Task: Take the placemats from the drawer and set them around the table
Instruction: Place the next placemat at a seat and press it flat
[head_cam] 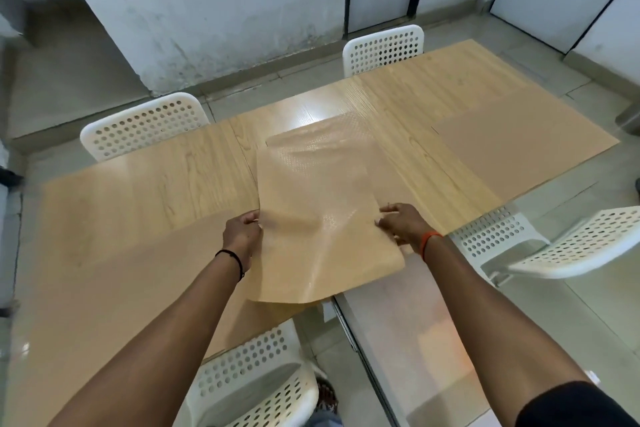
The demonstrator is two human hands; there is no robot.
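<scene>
While pinched at both side edges, placemat [313, 204] between fingers [388, 217].

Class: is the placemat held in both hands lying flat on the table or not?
Not flat. The placemat is pinched at its sides by the left hand and right hand; its near edge curls off the table.

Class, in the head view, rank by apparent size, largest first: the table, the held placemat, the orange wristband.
1. table
2. placemat, held by left hand and right hand
3. orange wristband
</scene>
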